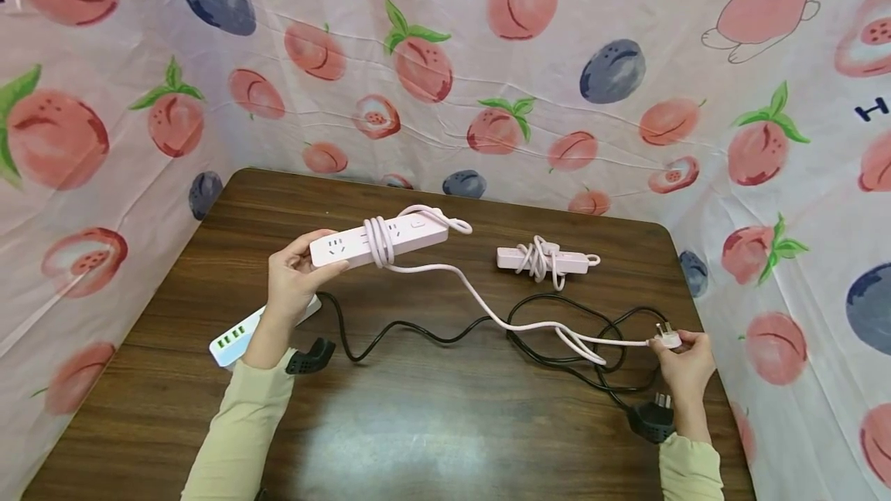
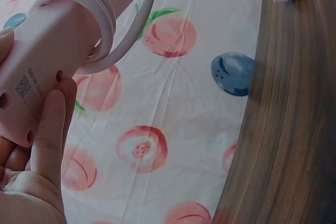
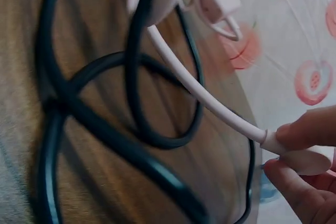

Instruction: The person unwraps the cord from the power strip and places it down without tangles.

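Strip is up off the table in the L hand, thumb & fingers clamped round one end, the rest jutting out past the fingertips. Cord is wound in a few turns round its middle, just beyond the fingers, w/ a loose loop at the far end. R hand has thumb & fingers pinched on the plug, prongs clear of the fingertips; cord runs slack btwn the two hands.

Handling (my guess, going by looks): strip is stiff, prob. light-to-mid weight, smooth plastic, so a bit slippery. Held at one end it'll want to tip away from the L fingers; a grip nearer the turns should balance better & pin them too. Cord looks bendy but springy, so turns may slide or pop loose if not pressed. Plug is small & hard; best pinched by its body, as the R fingers have it, off the prongs.

Watch the black cable lying in loops L of the R fingers: pink cord crosses over it & could snag (can't tell if they touch).
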